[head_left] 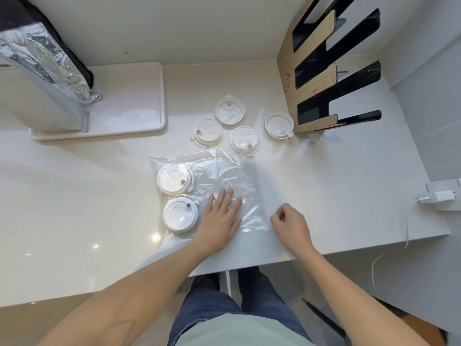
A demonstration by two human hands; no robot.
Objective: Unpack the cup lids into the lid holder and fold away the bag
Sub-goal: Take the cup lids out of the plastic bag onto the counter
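A person in jeans stands at a pale counter [74, 196], both bare forearms reaching over its near edge. The left hand [219, 218] lies flat, fingers spread, pressing down on a clear plastic bag [239, 178] spread on the counter. The right hand [289, 223] is loosely curled at the bag's near right corner; whether it pinches the plastic cannot be told. Two white cup lids [174, 179] sit at the bag's left side, just beside the left hand. Four more lids [208, 132] lie loose beyond the bag. Farther right stands the slotted black-and-cardboard lid holder [321, 78]. At far left, a white tray [134, 101] carries a foil-lined bag [47, 58].
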